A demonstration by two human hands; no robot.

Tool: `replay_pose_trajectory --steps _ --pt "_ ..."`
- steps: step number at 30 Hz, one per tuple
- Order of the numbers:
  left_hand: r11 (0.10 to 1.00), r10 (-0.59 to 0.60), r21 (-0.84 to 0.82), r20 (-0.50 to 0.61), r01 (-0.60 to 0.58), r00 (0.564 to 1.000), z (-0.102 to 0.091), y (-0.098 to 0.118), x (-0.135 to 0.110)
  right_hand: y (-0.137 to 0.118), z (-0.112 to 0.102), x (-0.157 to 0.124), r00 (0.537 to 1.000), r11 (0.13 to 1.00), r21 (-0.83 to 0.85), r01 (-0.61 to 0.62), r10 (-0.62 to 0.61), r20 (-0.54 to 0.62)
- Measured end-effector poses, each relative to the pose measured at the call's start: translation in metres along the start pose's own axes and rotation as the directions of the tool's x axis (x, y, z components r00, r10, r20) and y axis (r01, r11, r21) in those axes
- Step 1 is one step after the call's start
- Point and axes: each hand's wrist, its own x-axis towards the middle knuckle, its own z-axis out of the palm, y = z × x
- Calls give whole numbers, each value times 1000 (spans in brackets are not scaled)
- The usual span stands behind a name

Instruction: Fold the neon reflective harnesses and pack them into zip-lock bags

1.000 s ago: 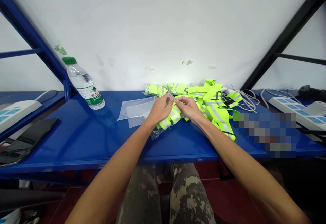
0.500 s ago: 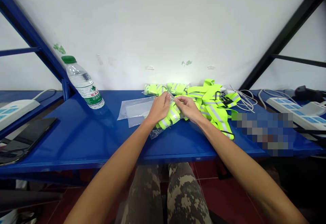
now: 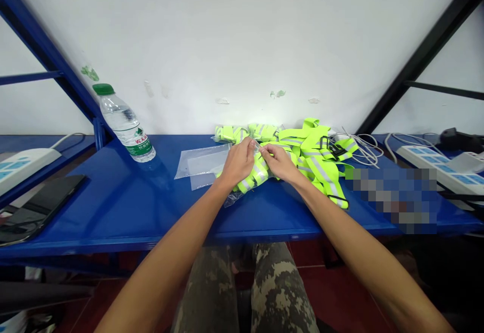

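Note:
Between my two hands lies a clear plastic bag (image 3: 235,198) with a folded fluorescent yellow reflective strap (image 3: 249,180) inside. My left hand (image 3: 239,160) pinches the bag's upper edge from the left. From the right, my right hand (image 3: 278,161) pinches the same edge close to the left fingertips. Flat clear bags (image 3: 202,164) lie on the table left of my left hand. Loose yellow reflective straps (image 3: 321,166) with black buckles are heaped beyond and right of my right hand. Two bagged strap bundles (image 3: 231,133) rest near the wall.
A water bottle (image 3: 130,126) with a green cap stands at the back left of the blue table (image 3: 124,212). A black phone (image 3: 45,207) lies at the left edge. Power strips (image 3: 442,164) and white cables (image 3: 368,151) are on the right. Metal frame posts rise at both sides.
Both hands keep their pinch on the bag's edge. My left hand has shifted very slightly to the right; otherwise the view moves only a little.

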Motion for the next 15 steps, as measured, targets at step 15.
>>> replay_pose_trajectory --steps 15 --pt "739 -642 -456 -257 496 722 -8 -17 16 4 -7 5 956 959 282 -31 111 -273"
